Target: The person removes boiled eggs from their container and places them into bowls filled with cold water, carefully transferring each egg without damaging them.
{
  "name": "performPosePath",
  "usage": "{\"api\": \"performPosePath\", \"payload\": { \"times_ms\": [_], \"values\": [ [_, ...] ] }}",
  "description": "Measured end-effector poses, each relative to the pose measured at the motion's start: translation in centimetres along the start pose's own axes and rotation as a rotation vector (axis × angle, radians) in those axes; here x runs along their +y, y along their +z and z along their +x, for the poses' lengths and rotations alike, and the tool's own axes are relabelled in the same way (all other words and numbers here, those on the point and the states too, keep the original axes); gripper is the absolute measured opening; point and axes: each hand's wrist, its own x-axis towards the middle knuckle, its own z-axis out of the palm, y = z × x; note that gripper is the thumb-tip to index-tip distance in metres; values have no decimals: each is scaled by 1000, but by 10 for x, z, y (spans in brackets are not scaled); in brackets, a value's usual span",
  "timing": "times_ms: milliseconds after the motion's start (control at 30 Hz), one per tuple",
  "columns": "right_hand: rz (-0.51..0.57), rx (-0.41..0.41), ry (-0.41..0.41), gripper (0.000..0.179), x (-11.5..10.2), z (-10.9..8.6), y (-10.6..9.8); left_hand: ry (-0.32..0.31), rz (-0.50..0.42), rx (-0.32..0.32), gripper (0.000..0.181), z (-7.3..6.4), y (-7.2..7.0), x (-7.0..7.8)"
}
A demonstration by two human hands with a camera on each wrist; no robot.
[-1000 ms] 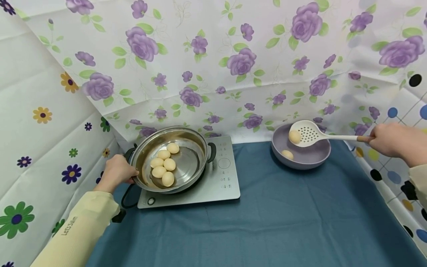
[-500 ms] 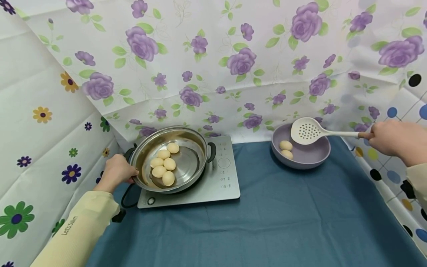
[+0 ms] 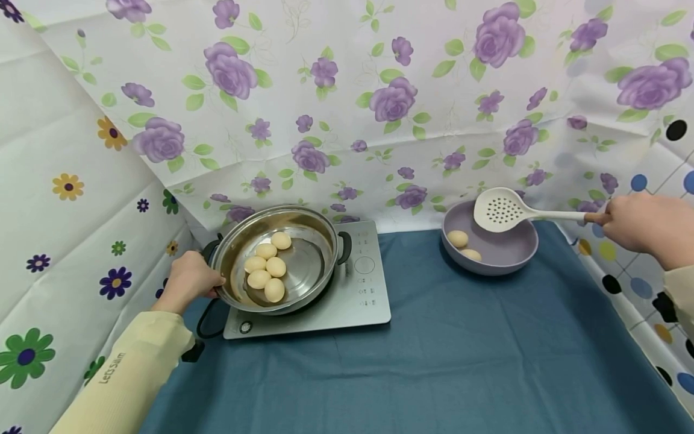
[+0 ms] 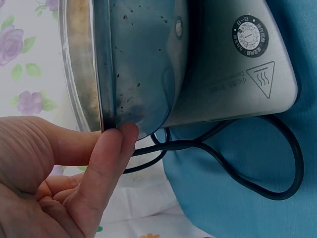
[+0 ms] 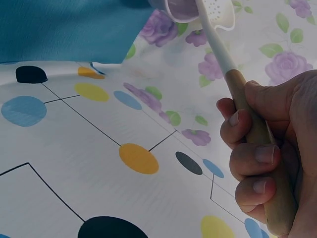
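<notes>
Silver metal, wide and round, the pot (image 3: 305, 262) with black side handles sits on a flat grey rectangular hob (image 3: 365, 286), and six pale cream-tan eggs (image 3: 276, 267) cluster toward the left of its floor. Your left hand (image 3: 190, 277) has its grip clamped on the pot's rim, thumb and fingertips pinching the metal beside the left handle, with a thin black cable (image 4: 178, 145) looping near your fingers. Well apart from the hob, to your right, a round mauve bowl (image 3: 501, 256) stands at the back of the blue cloth-covered worktop (image 3: 434, 361), two more eggs (image 3: 458, 239) lying close together in its left part. Your right hand (image 3: 645, 226) has its grip clamped round the brown handle end of a white perforated skimmer (image 3: 499, 210), fingers curled over it. The skimmer's head hangs over the bowl's back half; whether it touches the rim, you cannot tell. Behind hangs a white sheet (image 3: 347, 175) printed with purple flowers.
</notes>
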Motion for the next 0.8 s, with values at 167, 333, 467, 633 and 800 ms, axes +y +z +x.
{"api": "performPosePath", "payload": {
  "times_ms": [167,333,467,633,800],
  "values": [
    [7,9,-5,31,2,1,1,2,5,2,31,-1,0,0],
    [-1,21,-14,30,3,1,1,6,7,0,29,-1,-1,0],
    [-5,17,-24,30,5,2,1,8,6,-1,29,-2,-1,1],
    [4,16,-26,30,7,3,2,7,2,-1,30,-1,-1,0],
    [17,8,-19,30,6,1,1,7,-3,-5,28,0,-2,0]
  ]
}}
